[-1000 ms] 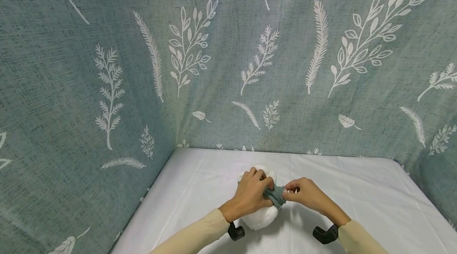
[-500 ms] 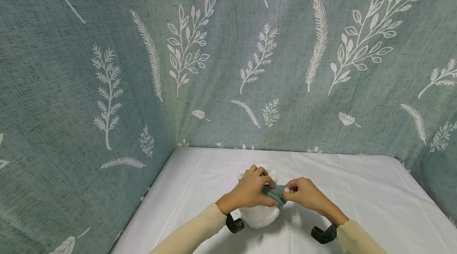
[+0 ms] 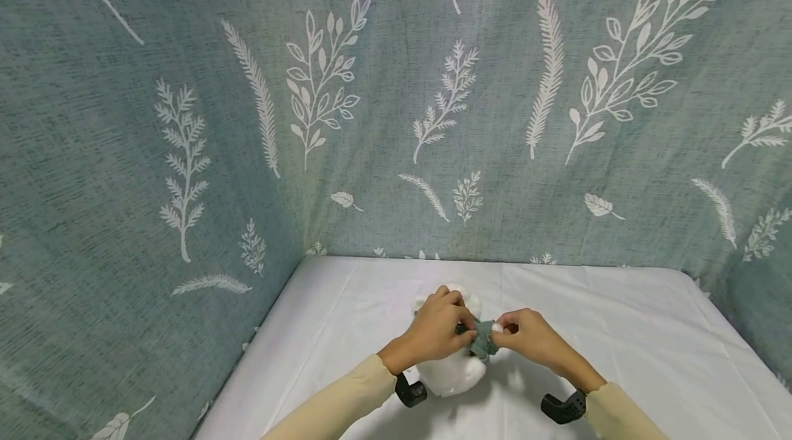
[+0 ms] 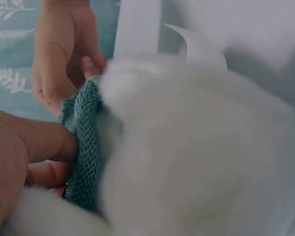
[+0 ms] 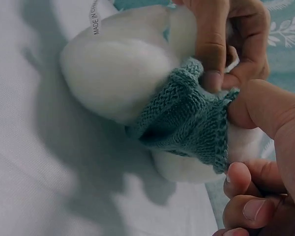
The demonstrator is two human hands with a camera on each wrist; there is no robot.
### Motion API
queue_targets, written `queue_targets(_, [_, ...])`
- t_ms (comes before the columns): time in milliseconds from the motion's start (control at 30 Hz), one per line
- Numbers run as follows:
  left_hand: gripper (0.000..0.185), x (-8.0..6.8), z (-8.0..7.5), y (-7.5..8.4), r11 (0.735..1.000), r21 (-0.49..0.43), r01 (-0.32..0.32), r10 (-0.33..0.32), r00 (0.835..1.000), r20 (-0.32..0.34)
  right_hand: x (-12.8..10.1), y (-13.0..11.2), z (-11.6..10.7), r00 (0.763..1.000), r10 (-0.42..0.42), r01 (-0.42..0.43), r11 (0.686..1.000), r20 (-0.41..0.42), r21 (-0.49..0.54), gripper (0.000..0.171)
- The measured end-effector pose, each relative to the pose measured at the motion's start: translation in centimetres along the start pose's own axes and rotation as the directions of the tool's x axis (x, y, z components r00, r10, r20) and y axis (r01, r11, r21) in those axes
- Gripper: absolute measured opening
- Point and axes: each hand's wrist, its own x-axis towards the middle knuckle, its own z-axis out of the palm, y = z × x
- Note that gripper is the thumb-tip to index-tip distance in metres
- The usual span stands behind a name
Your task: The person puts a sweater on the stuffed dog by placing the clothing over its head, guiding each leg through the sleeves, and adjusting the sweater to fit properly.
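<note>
Status, near to far.

1. Sleeves: two pale cream long sleeves enter from the near edge, w/ black wrist-cam mounts under each wrist.

2. Right hand (image 3: 526, 340): thumb and forefinger pinch the right edge of the small teal-green knitted band, a ribbed tube of wool-like yarn (image 5: 187, 123). Grip closed on the band; remaining fingers curled loosely, holding nothing else.

3. Left hand (image 3: 436, 333): fingers curled over the top of the white fluffy plush toy, a rounded soft body w/ a sewn-in label (image 3: 452, 371), thumb and forefinger pinching the left edge of the same band. Grip closed on the band, palm resting on the toy.

4. Band position: sits around a narrower part of the toy, between the two hands. The right wrist view shows it bunched and folded, wrapping most of that part; white fluff shows on both sides of it. Which part of the toy it encircles (neck, limb) cannot be told.

5. Toy position: lies on the white sheet-covered worktop (image 3: 619, 330), near-centre, approx. midway between left and right edges.

6. Progress, judged: band is on the toy, i.e. fitting is well advanced. Remaining, prob.: flatten the bunched knit, even out the edges, release both hands.

7. Far: grey-green fabric backdrop w/ white leaf print (image 3: 396, 117) rises behind and to the left and right of the worktop.
</note>
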Motion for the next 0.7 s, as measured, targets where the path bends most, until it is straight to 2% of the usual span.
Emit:
queue_targets(167, [0.014, -0.4, -0.5, -0.4, 0.999, 0.04, 0.024, -0.025, 0.999, 0.031, 0.0, 0.2, -0.4, 0.998, 0.056, -0.056, 0.998, 0.008, 0.025, 0.033])
queue_targets(300, [0.021, -0.7, -1.0, -0.6, 0.998, 0.047, 0.035, -0.037, 0.998, 0.044, -0.1, 0.4, -0.7, 0.996, 0.092, -0.092, 0.995, 0.006, 0.044, 0.031])
queue_targets(433, [0.026, -0.8, -1.2, -0.7, 0.997, 0.066, 0.029, -0.032, 0.999, 0.044, -0.1, 0.3, -0.7, 0.996, 0.089, -0.089, 0.994, 0.001, 0.058, 0.031])
queue_targets(700, [0.007, -0.6, -0.8, -0.9, 0.999, 0.048, 0.018, -0.019, 0.999, 0.027, -0.3, -0.7, 0.1, 0.99, 0.117, -0.112, 0.991, -0.078, 0.068, 0.031])
